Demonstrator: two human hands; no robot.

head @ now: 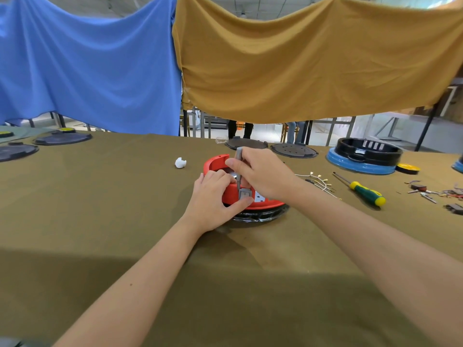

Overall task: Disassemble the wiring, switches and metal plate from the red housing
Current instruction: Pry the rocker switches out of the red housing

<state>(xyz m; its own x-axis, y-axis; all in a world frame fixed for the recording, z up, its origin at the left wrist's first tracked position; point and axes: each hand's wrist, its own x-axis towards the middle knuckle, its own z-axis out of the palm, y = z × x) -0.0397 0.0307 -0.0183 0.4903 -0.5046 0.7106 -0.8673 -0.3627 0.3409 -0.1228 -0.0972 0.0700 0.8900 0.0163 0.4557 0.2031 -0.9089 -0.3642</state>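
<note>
Your left hand grips the red housing; your right hand pinches a grey tool, apparently at the switch.

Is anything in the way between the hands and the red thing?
No. Both hands are already on the red housing: the left hand grips its near wall, and the right hand holds a grey tool down into it.
</note>
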